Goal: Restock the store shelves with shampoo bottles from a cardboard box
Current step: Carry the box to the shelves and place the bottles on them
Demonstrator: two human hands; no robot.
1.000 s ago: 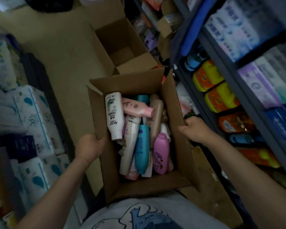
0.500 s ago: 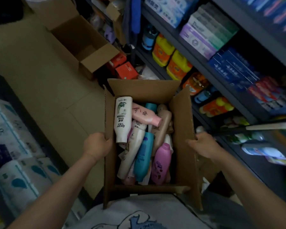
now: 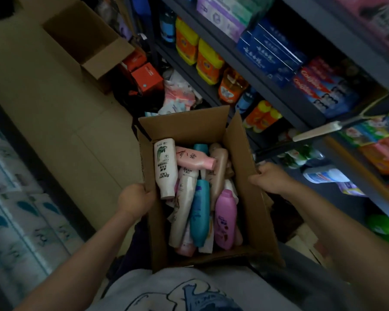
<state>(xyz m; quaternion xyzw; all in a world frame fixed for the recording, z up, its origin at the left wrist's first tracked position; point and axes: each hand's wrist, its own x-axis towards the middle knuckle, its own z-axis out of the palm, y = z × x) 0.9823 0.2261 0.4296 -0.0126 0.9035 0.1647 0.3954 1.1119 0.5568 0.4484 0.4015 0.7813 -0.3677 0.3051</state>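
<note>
Now carried nearer the shelves (image 3: 245, 63), cardboard box (image 3: 240, 158) of shampoo bottles (image 3: 200, 198) sits between the grips, left hand (image 3: 135, 200) and right hand (image 3: 267, 178) each clamped on a side wall, bottles unshelved, stocking apparently imminent.

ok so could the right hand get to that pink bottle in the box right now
Probably not right away. The right hand is gripping the right flap of the cardboard box, and the left hand grips the other side. The pink bottle lies uncovered on top, so once freed, the way looks open.
</note>
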